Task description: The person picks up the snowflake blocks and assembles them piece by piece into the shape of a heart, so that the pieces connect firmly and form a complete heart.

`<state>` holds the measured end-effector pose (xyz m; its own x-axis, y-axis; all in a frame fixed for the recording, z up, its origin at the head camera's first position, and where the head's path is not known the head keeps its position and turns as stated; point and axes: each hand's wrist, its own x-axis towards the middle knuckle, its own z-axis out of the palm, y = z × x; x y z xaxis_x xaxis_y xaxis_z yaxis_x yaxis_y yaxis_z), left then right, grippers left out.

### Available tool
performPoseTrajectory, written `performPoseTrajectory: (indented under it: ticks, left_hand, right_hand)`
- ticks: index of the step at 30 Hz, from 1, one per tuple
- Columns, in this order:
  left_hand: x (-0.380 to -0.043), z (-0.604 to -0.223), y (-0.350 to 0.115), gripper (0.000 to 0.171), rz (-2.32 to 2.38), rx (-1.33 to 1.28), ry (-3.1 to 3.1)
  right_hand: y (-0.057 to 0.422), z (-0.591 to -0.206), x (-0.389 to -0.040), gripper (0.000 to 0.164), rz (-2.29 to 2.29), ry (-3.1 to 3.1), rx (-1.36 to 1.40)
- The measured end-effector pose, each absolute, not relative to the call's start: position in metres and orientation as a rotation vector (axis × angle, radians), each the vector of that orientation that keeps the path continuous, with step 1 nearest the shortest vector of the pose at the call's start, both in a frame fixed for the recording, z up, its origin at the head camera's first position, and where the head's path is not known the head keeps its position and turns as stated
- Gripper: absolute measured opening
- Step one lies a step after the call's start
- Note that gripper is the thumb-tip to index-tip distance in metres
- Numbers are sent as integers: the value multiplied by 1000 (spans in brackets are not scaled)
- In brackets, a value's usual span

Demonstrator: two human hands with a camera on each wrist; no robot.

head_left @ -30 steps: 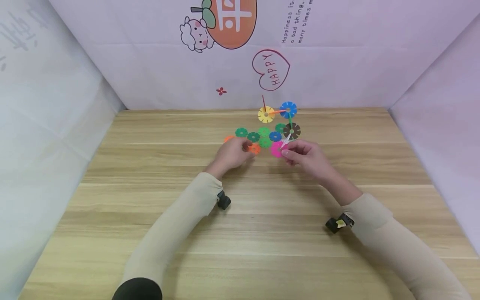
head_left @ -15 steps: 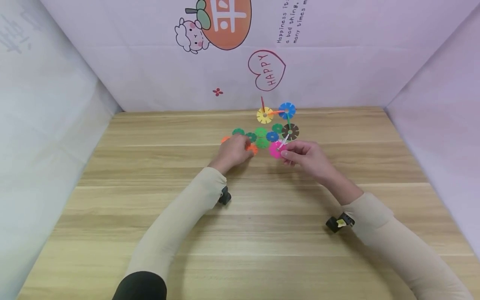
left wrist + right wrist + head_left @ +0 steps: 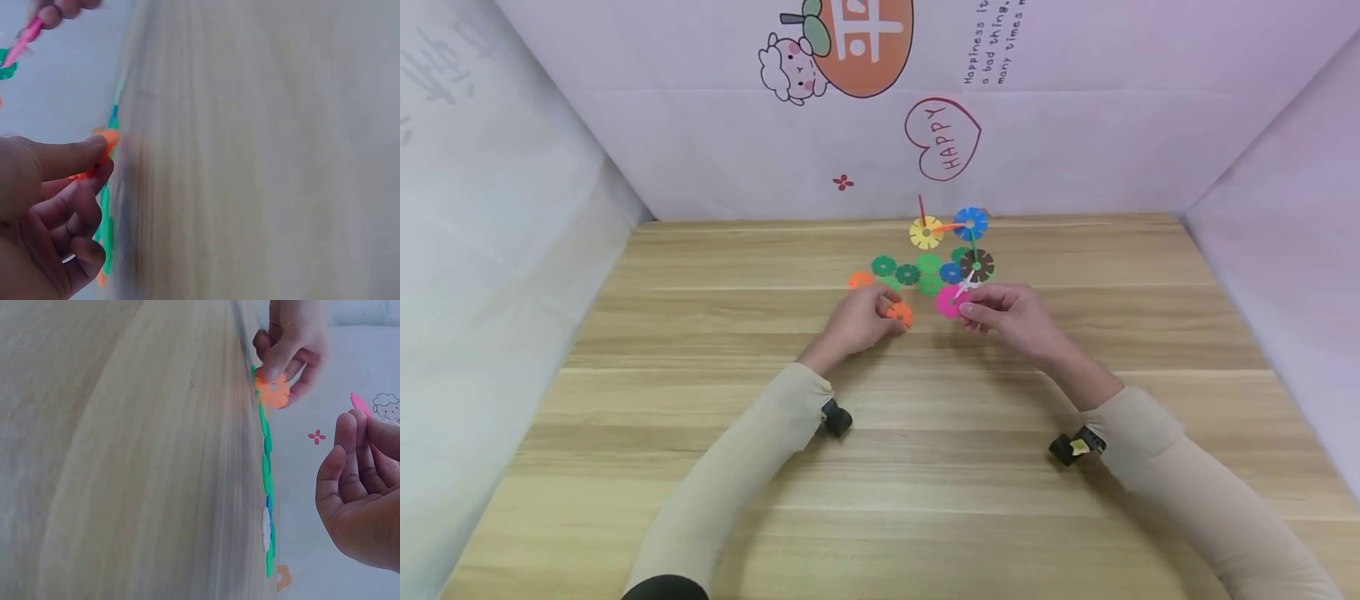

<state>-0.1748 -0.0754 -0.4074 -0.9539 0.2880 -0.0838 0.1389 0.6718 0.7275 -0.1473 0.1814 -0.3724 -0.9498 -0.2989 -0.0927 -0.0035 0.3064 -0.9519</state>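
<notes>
pinches an orange notched disc (image 3: 901, 313), thumb to finger, in the left hand (image 3: 857, 320); likewise pinches a pink notched disc (image 3: 948, 302) in the right hand (image 3: 1015, 314).

Your left fingers (image 3: 81, 206) pinch a notched orange disc (image 3: 906, 310) with a central hole, tilted, its face showing; to its right, your right fingers (image 3: 345, 434) hold a pink disc (image 3: 950, 302) above the table (image 3: 880, 467), one end of a chain (image 3: 984, 262) running white, brown, green, blue, orange, yellow, red, its discs alternately edge-on and face-on.
</notes>
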Motion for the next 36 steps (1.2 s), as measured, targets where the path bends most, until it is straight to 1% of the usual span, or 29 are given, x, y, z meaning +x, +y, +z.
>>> performPoseTrajectory:
  ticks: [4,6,11,15,19,24,29,31,34,36]
  left_hand:
    - [-159,-408,-82,17,1464,321,2490]
    - [-151,-407,-83,14,1570,339,2373]
    - [-132,-404,-83,19,1701,339,2159]
    - [-122,-403,-81,21,1827,224,1968]
    - [-117,-402,-79,23,1937,109,1759]
    - [-115,-406,-77,24,1985,57,1581]
    - [-115,-406,-78,36,2022,17,1451]
    - [-115,-405,-79,35,2045,7,1382]
    - [-114,-403,-80,25,2078,-13,1276]
    - [-112,-402,-80,23,2092,-19,1228]
  right_hand:
    - [177,-374,-147,25,-1701,2317,-289]
    - [175,-374,-147,25,-1710,2310,-306]
    - [169,-377,-148,25,-1741,2284,-339]
    - [164,-378,-148,23,-1769,2257,-365]
    - [158,-379,-148,20,-1770,2233,-400]
    - [151,-382,-148,19,-1770,2208,-436]
    - [146,-384,-148,17,-1760,2177,-449]
    - [144,-384,-148,17,-1760,2163,-446]
    - [142,-383,-146,16,-1752,2157,-456]
    - [140,-382,-146,16,-1740,2159,-470]
